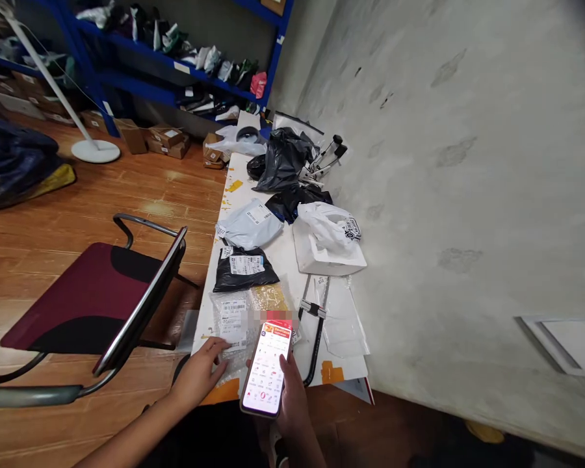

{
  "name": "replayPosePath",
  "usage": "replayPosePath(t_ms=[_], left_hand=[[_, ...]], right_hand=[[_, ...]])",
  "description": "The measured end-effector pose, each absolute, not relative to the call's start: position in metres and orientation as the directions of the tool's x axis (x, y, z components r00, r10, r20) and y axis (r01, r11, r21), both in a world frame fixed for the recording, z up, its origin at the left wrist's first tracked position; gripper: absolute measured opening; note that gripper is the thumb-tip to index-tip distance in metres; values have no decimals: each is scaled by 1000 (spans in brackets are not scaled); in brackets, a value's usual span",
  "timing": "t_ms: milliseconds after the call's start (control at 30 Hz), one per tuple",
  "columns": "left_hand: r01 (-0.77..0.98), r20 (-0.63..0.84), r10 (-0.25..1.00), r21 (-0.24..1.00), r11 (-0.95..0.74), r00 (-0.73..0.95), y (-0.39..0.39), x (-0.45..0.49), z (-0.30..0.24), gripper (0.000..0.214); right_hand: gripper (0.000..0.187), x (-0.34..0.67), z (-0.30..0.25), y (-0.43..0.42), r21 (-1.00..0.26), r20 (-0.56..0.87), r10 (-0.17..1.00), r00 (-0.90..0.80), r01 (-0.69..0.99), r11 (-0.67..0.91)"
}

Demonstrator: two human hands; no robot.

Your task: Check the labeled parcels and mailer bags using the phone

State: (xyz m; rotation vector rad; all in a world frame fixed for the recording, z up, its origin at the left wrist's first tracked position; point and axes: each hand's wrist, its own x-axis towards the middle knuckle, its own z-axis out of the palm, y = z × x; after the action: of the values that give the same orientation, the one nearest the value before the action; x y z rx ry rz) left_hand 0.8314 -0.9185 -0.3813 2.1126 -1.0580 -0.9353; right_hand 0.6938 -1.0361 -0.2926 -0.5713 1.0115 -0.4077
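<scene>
My right hand [294,395] is closed around a smartphone [267,370], with the thumb over the right side of its lit screen. The screen shows a red banner at the top and rows of small icons. My left hand [205,369] rests at the near edge of a clear bubble-wrap parcel [234,322] with a white label. Its fingers are bent a little, thumb apart from them. Beyond the phone lies a bubble-wrapped yellowish parcel [269,298]. Just past these is a black mailing bag [244,278] with a printed label.
A long white table [285,250] runs along the concrete wall. On it are a pale grey mailer [251,224], a white box [329,260] under a plastic bag, black bags [285,159] and a bent tube frame [316,335]. A maroon chair [85,299] stands left; blue shelves [166,58] behind.
</scene>
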Motion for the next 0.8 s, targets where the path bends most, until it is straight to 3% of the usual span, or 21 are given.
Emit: replayPosePath(t_ms=[167, 367, 500, 600, 800], left_hand=[[-245, -339, -799, 828, -504, 496, -889, 846, -385, 43], [-161, -366, -726, 823, -545, 582, -863, 861, -392, 49], [-153, -392, -730, 817, -556, 561, -856, 868, -391, 51], [-153, -401, -729, 812, -563, 555, -853, 869, -389, 51], [-129, -405, -719, 817, -562, 564, -845, 863, -393, 47]], right_hand=[[81, 700, -299, -1026, -560, -694, -520, 498, 80, 825], [61, 715, -303, -1013, -456, -727, -424, 540, 82, 886], [70, 726, -315, -1000, -428, -723, -317, 614, -38, 903], [80, 733, -325, -992, -447, -704, -315, 637, -52, 893], [68, 742, -326, -990, -505, -619, -369, 693, 9, 863]])
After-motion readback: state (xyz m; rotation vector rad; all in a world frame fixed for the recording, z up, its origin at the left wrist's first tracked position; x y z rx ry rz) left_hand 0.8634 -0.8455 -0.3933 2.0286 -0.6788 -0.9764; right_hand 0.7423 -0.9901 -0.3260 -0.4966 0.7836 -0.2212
